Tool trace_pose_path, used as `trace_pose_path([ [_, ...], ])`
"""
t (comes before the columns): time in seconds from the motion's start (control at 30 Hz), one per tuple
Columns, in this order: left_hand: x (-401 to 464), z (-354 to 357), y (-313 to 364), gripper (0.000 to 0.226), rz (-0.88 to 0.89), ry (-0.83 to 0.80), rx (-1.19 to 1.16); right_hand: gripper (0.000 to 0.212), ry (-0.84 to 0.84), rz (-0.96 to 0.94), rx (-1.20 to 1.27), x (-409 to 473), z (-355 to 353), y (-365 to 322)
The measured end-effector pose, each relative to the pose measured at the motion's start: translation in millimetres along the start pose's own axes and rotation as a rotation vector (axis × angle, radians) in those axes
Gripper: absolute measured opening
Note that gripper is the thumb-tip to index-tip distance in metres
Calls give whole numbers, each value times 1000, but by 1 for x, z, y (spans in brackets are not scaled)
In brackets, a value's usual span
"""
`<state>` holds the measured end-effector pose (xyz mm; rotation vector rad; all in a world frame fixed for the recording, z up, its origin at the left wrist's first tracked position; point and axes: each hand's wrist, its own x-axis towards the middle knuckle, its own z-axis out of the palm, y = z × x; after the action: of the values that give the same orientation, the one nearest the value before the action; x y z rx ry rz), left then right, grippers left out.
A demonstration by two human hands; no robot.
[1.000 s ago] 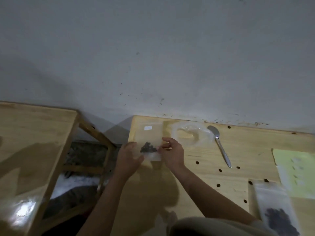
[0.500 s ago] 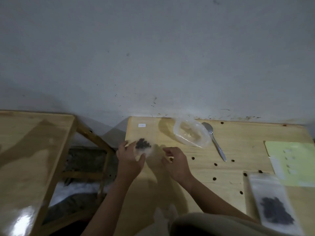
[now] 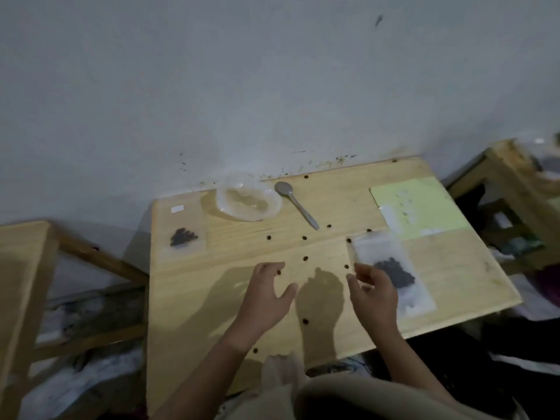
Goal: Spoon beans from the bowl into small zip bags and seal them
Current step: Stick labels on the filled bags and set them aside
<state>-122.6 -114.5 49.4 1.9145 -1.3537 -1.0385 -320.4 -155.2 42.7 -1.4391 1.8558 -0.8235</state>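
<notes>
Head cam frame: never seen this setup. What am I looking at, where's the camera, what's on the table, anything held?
There is no robot here. A person wears one wide-angle camera on the head, which looks forward and down, so the arms come in from the bottom edge. The left hand and the right hand hover over the wooden table, fingers relaxed, holding nothing. On the table lie a clear plastic bowl near the wall, a metal spoon just to its right, a small zip bag with dark beans at the far left, a second bag of beans beside the right hand, and a yellow-green sheet at the far right.
</notes>
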Motion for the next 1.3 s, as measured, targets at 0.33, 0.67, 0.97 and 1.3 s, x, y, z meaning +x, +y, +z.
trace_pose_path([
  [0.33,18,102,65,47,-139,-262,-118,49,66,200,-356,55,-80,79],
  [0.67,32,157,108,40,-277,-158,-154,44,-145,91,-241,82,-105,88],
  [0.97,43,166,151,33,-159,160,-489,24,-214,120,344,120,-143,90],
  [1.3,58,180,167,56,-78,188,-589,7,-314,159,448,186,-151,101],
])
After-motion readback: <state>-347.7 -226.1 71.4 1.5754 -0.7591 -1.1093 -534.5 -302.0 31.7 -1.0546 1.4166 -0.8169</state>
